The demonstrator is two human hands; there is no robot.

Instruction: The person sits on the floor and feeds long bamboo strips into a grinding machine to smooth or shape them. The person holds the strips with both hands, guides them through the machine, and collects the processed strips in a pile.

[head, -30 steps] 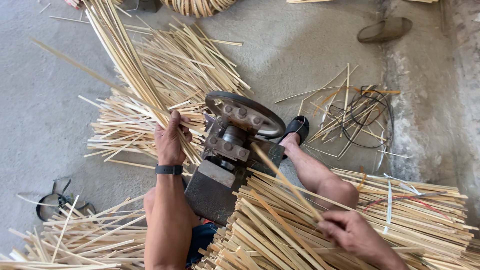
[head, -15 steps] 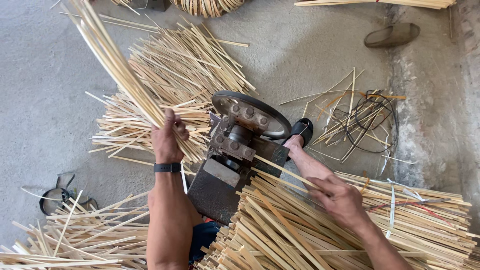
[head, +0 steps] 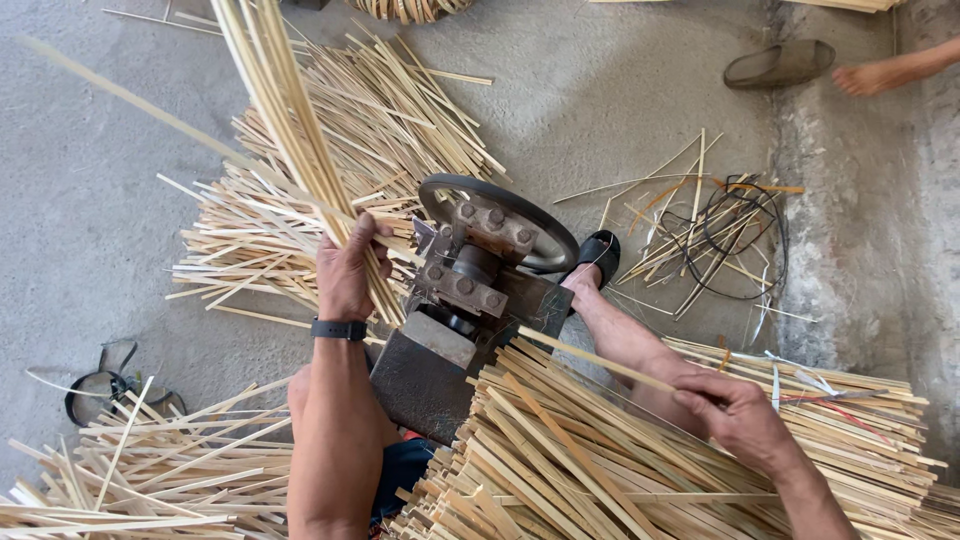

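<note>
Bamboo slivers fed through a small iron splitting machine, one hand on each side.

Pale, thin, flat bamboo strips (head: 290, 150) are clenched as a bundle in the left hand (head: 348, 270), fanning up and away beyond its fingers; they look light and springy but sharp-edged and slippery against one another, so a firm grip low on the bundle — near the machine — would likely keep them together. The right hand (head: 735, 415) pinches a single long bamboo strip (head: 590, 358) between thumb and fingertips, the strip running from those fingers to the dark rusted metal machine with a round wheel (head: 480, 270). Under the right palm lies a stacked heap of cut strips (head: 600, 470); a looser pile (head: 300, 230) spreads beyond the left knuckles on the grey concrete floor (head: 90, 200).
</note>
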